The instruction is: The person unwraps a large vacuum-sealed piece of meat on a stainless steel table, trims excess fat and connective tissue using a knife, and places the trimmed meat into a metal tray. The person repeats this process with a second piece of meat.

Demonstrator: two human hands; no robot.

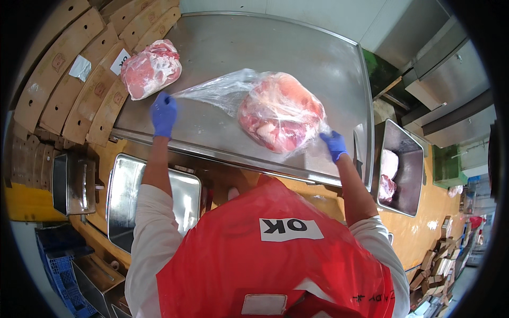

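A large cut of raw meat (281, 114) lies in a clear plastic bag (222, 90) on the steel table (275, 42). My left hand (164, 112), in a blue glove, pinches the bag's stretched-out end at the table's left. My right hand (334, 144), gloved alike, grips the bag close to the meat's lower right side. A second piece of raw meat (148, 71) sits beside my left hand, at the table's upper left edge.
Stacked cardboard boxes (79, 103) line the left side. A steel bin (196, 193) stands below the table at left. On the right, another steel bin (405, 175) holds pieces of meat. A green crate (445, 164) sits beyond it, and wooden pieces (435, 270) lie at lower right.
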